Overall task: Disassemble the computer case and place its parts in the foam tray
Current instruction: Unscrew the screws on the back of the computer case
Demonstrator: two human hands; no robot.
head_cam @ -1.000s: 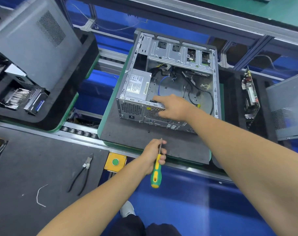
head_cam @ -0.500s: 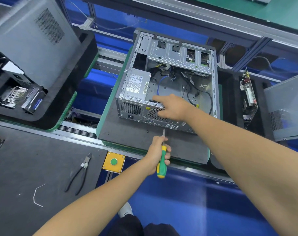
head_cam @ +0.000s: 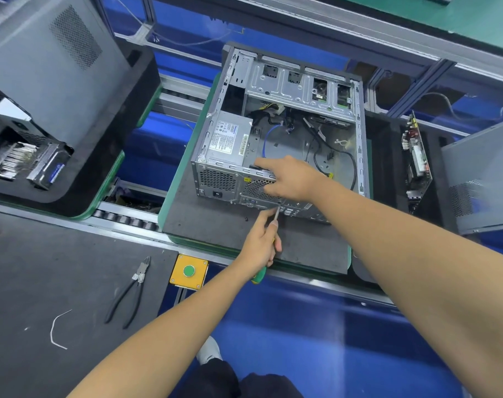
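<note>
An open grey computer case (head_cam: 296, 90) lies on its side on a dark mat (head_cam: 216, 222); a silver power supply (head_cam: 227, 139) sits in its near-left corner, with loose cables behind. My right hand (head_cam: 290, 179) rests on the case's rear panel over the fan grille, gripping the top edge. My left hand (head_cam: 260, 245) holds a green-and-yellow screwdriver (head_cam: 259, 278), its metal tip touching the rear panel just below my right hand. A black foam tray (head_cam: 388, 173) to the right of the case holds a circuit board (head_cam: 415, 162) standing on edge.
At left, another black foam tray (head_cam: 106, 156) holds a grey side panel (head_cam: 58, 61) and parts. Pliers (head_cam: 132, 291) and a white wire scrap (head_cam: 56, 328) lie on the near-left mat. A yellow box with a green button (head_cam: 189, 271) sits at the conveyor edge. Another grey panel (head_cam: 483, 173) stands at right.
My left hand has moved the screwdriver forward and up, from the mat's near edge to the case's rear panel. My right hand has stayed on the case.
</note>
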